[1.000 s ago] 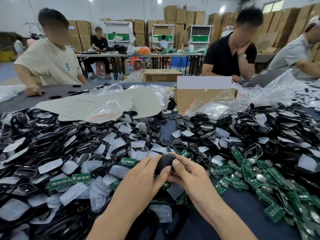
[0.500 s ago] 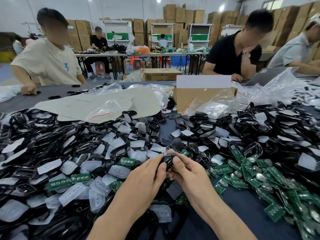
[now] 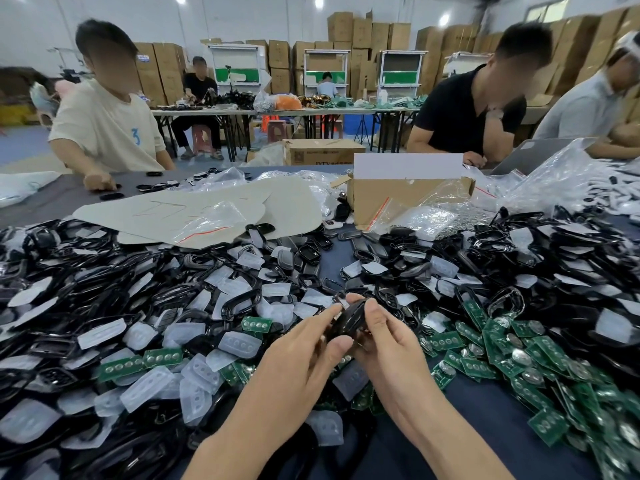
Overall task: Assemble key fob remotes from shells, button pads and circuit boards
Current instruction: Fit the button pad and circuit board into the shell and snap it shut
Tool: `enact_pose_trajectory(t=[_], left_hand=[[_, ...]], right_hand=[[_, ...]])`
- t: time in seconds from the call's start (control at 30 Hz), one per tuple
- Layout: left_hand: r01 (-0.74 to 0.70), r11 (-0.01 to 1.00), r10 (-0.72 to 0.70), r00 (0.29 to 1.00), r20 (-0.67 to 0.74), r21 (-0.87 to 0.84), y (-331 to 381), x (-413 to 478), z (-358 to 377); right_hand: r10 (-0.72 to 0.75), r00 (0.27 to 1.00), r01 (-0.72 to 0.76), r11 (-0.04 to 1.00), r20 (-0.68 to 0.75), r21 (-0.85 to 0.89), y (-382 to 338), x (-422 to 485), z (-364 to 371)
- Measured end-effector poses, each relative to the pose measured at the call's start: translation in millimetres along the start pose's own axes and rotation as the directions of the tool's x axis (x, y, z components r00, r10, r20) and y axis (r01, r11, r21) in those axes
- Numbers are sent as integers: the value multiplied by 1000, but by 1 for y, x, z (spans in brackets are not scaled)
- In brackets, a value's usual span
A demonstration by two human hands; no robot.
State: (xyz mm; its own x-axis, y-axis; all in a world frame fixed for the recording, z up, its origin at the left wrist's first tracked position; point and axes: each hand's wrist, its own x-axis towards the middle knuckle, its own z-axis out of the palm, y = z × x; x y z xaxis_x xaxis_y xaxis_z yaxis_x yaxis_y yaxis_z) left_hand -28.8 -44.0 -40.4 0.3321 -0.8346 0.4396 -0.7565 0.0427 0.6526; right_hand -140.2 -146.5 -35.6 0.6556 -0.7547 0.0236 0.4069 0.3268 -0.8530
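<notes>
**A black key fob shell (image 3: 349,318) is held between both hands, just below the centre of the frame.**
Glossy and oval, it tilts more edge-on than a second ago. The left hand (image 3: 301,362) pinches it, and the right hand (image 3: 384,344) curls round its right side. Around it on the worktop (image 3: 485,410) are heaps of loose shells (image 3: 104,271), translucent button pads (image 3: 239,344) and green circuit boards (image 3: 502,355). The cardboard box (image 3: 391,199) at upper centre hides its contents, and clear bags (image 3: 429,220) lean against it.
</notes>
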Motion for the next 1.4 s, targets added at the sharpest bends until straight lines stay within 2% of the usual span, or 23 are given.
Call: enact_pose_trajectory(t=[0.2,0.33,0.47,0.67,0.93,1.03,1.23,1.4], left_hand=[[-115,993,118,970,-213,26,1,5,4],[-120,990,95,949,-302,-67,6,6,7],[-84,988,40,949,-314,-127,6,7,6],[-100,994,82,934,-347,-34,3,6,8],[53,975,-108,960,-258,-214,1,8,10],[93,970,-145,963,-226,-226,1,9,9],[-46,997,28,962,-270,-58,9,9,7],[-36,995,8,956,-292,-92,10,8,6]], right_hand=[[89,996,-84,985,-24,153,-2,0,2],[131,991,-128,961,8,246,-2,-1,2],[154,987,-159,950,37,268,-1,2,2],[168,985,-168,943,24,288,1,4,2],[153,988,-144,951,-10,275,0,3,2],[171,985,-160,950,-17,269,1,3,3],[228,974,-217,919,6,328,2,4,1],[289,957,-283,892,37,354,7,6,-3]])
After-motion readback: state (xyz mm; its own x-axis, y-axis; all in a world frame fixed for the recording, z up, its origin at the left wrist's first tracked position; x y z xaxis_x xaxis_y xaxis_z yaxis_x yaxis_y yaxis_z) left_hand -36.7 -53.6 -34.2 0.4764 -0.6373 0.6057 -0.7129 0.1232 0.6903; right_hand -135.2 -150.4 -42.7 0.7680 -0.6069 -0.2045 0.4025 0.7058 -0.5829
